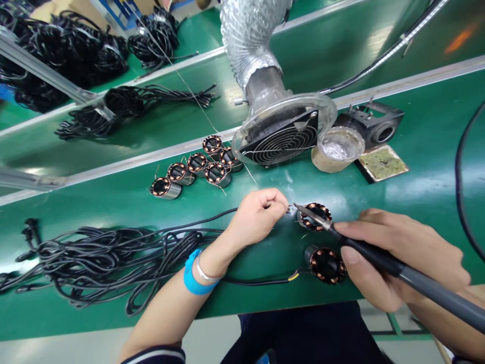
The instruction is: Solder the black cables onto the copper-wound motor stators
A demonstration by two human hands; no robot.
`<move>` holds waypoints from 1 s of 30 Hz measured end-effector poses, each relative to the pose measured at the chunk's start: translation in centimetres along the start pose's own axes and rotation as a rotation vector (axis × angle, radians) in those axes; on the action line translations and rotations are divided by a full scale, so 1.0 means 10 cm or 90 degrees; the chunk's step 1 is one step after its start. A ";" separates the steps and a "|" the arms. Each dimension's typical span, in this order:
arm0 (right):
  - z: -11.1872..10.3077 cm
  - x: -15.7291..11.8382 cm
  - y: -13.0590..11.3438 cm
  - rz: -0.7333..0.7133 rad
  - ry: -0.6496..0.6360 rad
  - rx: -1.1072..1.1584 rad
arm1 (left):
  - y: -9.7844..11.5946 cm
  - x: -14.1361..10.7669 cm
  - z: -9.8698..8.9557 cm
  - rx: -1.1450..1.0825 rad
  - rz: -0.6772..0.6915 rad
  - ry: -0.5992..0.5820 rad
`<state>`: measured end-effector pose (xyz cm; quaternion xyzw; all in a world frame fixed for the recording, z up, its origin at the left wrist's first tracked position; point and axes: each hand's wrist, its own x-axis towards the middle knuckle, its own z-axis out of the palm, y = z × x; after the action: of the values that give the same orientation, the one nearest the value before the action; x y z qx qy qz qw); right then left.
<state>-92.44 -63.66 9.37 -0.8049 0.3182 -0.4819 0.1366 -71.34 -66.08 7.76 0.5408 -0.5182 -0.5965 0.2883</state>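
My right hand (397, 258) grips a black and grey soldering iron (413, 278), its metal tip pointing left across a copper-wound stator (315, 216). Pinched closed near that tip, my left hand (261, 215) holds the end of a black cable (204, 220); fine wires show between the fingertips and the stator. A blue band and a silver bracelet circle my left wrist. Just below lies a second stator (326, 265), with another black cable (261, 281) ending in yellow-marked wires beside it.
Several stators (197, 164) stand at the back left. Tangled black cables (113, 258) cover the table's left side. A fan with a duct (280, 139) hangs ahead, near a round pot (337, 146), an iron holder (375, 124) and a sponge tray (383, 163). Cable bundles (71, 45) lie on the shelf.
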 end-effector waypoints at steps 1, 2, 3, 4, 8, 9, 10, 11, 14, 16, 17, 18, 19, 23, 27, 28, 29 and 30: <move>0.01 0.00 0.00 0.002 0.001 0.001 | 0.00 0.00 0.00 0.002 0.004 -0.001; 0.01 0.01 0.00 -0.003 0.004 0.004 | 0.00 0.00 0.00 0.005 0.007 -0.002; 0.02 0.01 0.00 -0.011 0.007 0.006 | 0.00 -0.01 0.00 0.007 0.009 -0.003; 0.03 0.01 0.01 -0.015 0.011 0.007 | 0.00 -0.01 0.00 0.008 0.010 -0.004; 0.04 0.01 0.01 -0.004 0.009 -0.007 | -0.02 -0.01 0.01 0.009 0.011 -0.003; 0.04 0.01 0.00 -0.005 0.009 -0.010 | -0.02 -0.01 0.01 0.010 0.013 -0.002; 0.03 0.00 0.00 -0.005 0.006 -0.010 | -0.02 -0.01 0.01 0.011 0.014 -0.002; 0.02 0.00 0.00 -0.006 0.004 -0.006 | -0.02 -0.01 0.01 0.010 0.015 -0.002; -0.01 -0.01 0.01 -0.003 0.008 0.008 | -0.01 -0.01 0.01 0.001 0.011 -0.003; -0.02 -0.01 0.01 -0.003 0.014 0.010 | 0.00 -0.01 0.01 -0.006 0.011 -0.004; -0.02 -0.01 0.01 0.000 0.015 0.010 | 0.00 -0.01 0.01 -0.008 0.012 -0.004; -0.02 -0.01 0.01 0.005 0.012 0.011 | 0.00 -0.01 0.01 -0.009 0.013 -0.005; -0.02 -0.01 0.01 0.009 0.008 0.012 | 0.01 -0.01 0.01 -0.008 0.015 -0.005; 0.00 0.00 0.01 0.007 0.005 0.019 | 0.00 -0.02 0.01 -0.006 0.014 -0.004; -0.01 0.00 0.00 0.020 0.010 0.013 | 0.00 -0.01 0.00 -0.001 0.008 -0.002; -0.01 0.00 0.00 0.025 0.009 0.010 | 0.00 -0.01 0.00 -0.002 0.008 -0.001; -0.01 0.01 0.00 0.029 0.008 0.008 | 0.00 -0.01 0.00 -0.003 0.008 0.000; -0.01 0.02 0.00 0.027 0.007 0.009 | 0.00 -0.01 0.00 -0.005 0.008 0.000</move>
<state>-92.45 -63.72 9.54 -0.7944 0.3327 -0.4852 0.1508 -71.33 -65.97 7.83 0.5366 -0.5189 -0.5967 0.2944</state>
